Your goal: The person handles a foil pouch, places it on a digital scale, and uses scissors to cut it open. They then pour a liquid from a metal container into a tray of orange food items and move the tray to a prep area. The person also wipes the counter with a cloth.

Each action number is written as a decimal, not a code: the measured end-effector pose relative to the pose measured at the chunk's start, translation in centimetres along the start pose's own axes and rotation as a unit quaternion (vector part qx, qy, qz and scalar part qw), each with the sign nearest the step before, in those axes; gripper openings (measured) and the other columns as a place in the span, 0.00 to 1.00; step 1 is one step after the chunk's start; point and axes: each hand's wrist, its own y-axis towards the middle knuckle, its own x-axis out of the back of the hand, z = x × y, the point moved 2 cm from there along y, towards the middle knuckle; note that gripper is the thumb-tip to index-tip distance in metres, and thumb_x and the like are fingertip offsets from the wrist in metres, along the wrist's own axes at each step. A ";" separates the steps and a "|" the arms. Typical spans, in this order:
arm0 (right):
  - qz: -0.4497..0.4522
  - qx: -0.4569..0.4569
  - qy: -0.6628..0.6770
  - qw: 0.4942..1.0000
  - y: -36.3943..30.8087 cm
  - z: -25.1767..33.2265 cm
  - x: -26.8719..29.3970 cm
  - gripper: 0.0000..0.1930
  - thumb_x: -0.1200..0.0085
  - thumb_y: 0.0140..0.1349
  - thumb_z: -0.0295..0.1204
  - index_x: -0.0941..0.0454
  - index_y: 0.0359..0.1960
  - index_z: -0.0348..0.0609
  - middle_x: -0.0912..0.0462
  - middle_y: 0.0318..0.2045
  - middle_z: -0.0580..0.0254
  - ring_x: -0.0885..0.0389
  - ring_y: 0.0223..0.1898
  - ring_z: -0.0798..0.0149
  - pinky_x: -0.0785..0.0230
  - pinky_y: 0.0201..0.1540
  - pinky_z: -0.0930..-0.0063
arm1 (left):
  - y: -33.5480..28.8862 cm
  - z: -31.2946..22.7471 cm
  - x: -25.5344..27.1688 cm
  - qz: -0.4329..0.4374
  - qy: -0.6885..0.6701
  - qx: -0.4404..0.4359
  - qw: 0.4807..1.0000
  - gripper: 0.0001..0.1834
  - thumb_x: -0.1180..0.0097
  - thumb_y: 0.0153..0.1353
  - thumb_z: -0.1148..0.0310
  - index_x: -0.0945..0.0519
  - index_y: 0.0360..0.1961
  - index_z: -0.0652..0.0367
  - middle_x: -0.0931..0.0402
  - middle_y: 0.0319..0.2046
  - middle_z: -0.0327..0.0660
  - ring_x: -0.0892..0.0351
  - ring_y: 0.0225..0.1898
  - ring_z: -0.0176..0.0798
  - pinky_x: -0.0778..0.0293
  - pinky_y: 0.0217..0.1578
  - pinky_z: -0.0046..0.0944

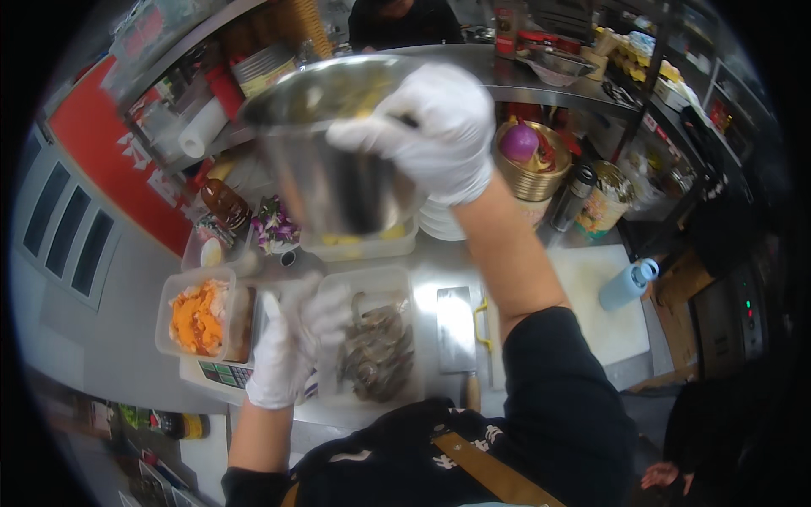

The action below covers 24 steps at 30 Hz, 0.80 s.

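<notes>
My right hand (439, 127), in a white glove, grips the rim of a deep stainless steel pot (346, 186) and holds it up over the counter. Some yellowish food shows inside the pot; I cannot make out what. My left hand (287, 351), also gloved and blurred at the fingers, is open with nothing in it. It hovers between a clear tub of grey raw shrimp (376, 355) and a tub of orange and pale pink food (198, 317). Under the pot stands a plastic tub with yellow pieces (359, 245), partly hidden.
A cleaver (456, 329) lies right of the shrimp, beside a white cutting board (583, 321) bearing a blue bottle (628, 285). Behind are white plates (443, 221) and a golden bowl (532, 173) with a purple onion. A person (401, 24) is beyond the shelf.
</notes>
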 end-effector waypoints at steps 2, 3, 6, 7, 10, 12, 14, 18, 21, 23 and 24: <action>0.012 0.017 -0.036 0.999 0.4 -3.9 1.8 0.17 0.24 0.40 0.36 0.23 0.13 0.45 0.25 0.14 0.65 0.28 0.16 0.66 0.36 0.21 0.73 | -1.9 2.0 0.7 0.001 0.040 0.058 0.997 0.48 0.60 0.65 0.34 0.46 0.68 0.68 0.31 0.59 0.58 0.24 0.54 0.47 0.25 0.50 0.39; 0.012 0.035 -0.064 0.997 0.5 -5.7 2.5 0.16 0.24 0.41 0.35 0.23 0.14 0.45 0.25 0.14 0.65 0.28 0.16 0.66 0.36 0.21 0.73 | -3.1 3.0 1.4 -0.013 0.037 0.091 0.995 0.47 0.60 0.66 0.35 0.45 0.68 0.69 0.32 0.60 0.59 0.24 0.55 0.47 0.25 0.51 0.40; 0.016 0.052 -0.142 0.988 0.2 -10.6 3.8 0.16 0.25 0.43 0.36 0.22 0.15 0.45 0.23 0.16 0.64 0.25 0.18 0.65 0.34 0.22 0.74 | -7.9 5.4 3.9 -0.120 -0.027 0.141 0.982 0.40 0.61 0.70 0.42 0.42 0.67 0.69 0.31 0.60 0.58 0.24 0.54 0.49 0.24 0.50 0.41; 0.018 0.045 -0.166 0.985 -0.2 -12.1 4.1 0.15 0.25 0.43 0.37 0.22 0.16 0.45 0.21 0.17 0.64 0.24 0.19 0.64 0.33 0.24 0.74 | -9.5 6.1 4.5 -0.161 -0.016 0.133 0.978 0.41 0.61 0.69 0.41 0.42 0.67 0.69 0.32 0.60 0.57 0.24 0.53 0.47 0.25 0.50 0.40; 0.030 0.040 -0.224 0.973 -1.4 -16.9 4.3 0.16 0.26 0.44 0.39 0.22 0.16 0.44 0.20 0.18 0.63 0.23 0.20 0.62 0.31 0.26 0.73 | -13.9 7.5 6.0 -0.281 -0.047 0.150 0.947 0.42 0.59 0.69 0.40 0.42 0.67 0.68 0.31 0.59 0.56 0.24 0.52 0.45 0.26 0.50 0.40; 0.034 0.037 -0.258 0.965 -2.4 -19.9 4.4 0.17 0.27 0.45 0.42 0.20 0.18 0.43 0.20 0.18 0.61 0.22 0.20 0.60 0.30 0.27 0.71 | -15.9 8.9 6.5 -0.327 -0.077 0.164 0.928 0.42 0.57 0.68 0.40 0.42 0.67 0.68 0.31 0.58 0.55 0.25 0.53 0.45 0.26 0.51 0.41; 0.036 0.033 -0.297 0.954 -3.3 -22.6 4.2 0.19 0.28 0.46 0.45 0.20 0.18 0.43 0.20 0.18 0.61 0.22 0.21 0.60 0.30 0.27 0.70 | -17.4 10.0 6.7 -0.343 -0.119 0.153 0.919 0.42 0.55 0.67 0.40 0.42 0.67 0.67 0.31 0.58 0.55 0.26 0.54 0.46 0.27 0.52 0.42; 0.031 0.072 -0.370 0.926 -5.0 -26.0 3.1 0.22 0.32 0.46 0.52 0.23 0.12 0.49 0.24 0.13 0.67 0.24 0.18 0.61 0.32 0.23 0.71 | -18.4 11.6 6.9 -0.305 0.020 0.181 0.935 0.45 0.53 0.64 0.38 0.42 0.68 0.66 0.32 0.59 0.55 0.27 0.55 0.47 0.29 0.55 0.43; 0.073 0.086 -0.391 0.913 -6.4 -27.6 2.2 0.24 0.35 0.47 0.54 0.25 0.10 0.50 0.26 0.12 0.66 0.25 0.18 0.61 0.32 0.23 0.70 | -17.8 11.4 6.3 -0.270 0.113 0.186 0.938 0.46 0.53 0.63 0.36 0.42 0.68 0.65 0.32 0.60 0.54 0.28 0.57 0.48 0.30 0.57 0.43; 0.113 0.057 -0.389 0.913 -7.2 -28.8 1.8 0.27 0.41 0.52 0.58 0.25 0.10 0.50 0.25 0.13 0.64 0.24 0.18 0.58 0.32 0.22 0.68 | -17.3 11.0 5.8 -0.346 -0.058 0.188 0.917 0.46 0.54 0.64 0.36 0.42 0.69 0.65 0.32 0.61 0.53 0.28 0.58 0.48 0.31 0.57 0.44; 0.172 0.035 -0.460 0.870 -7.4 -29.6 1.5 0.27 0.45 0.55 0.59 0.23 0.13 0.50 0.23 0.14 0.64 0.22 0.18 0.58 0.30 0.22 0.67 | -16.8 10.7 5.6 -0.349 -0.035 0.199 0.915 0.45 0.55 0.65 0.37 0.42 0.69 0.65 0.33 0.62 0.52 0.28 0.58 0.49 0.31 0.57 0.44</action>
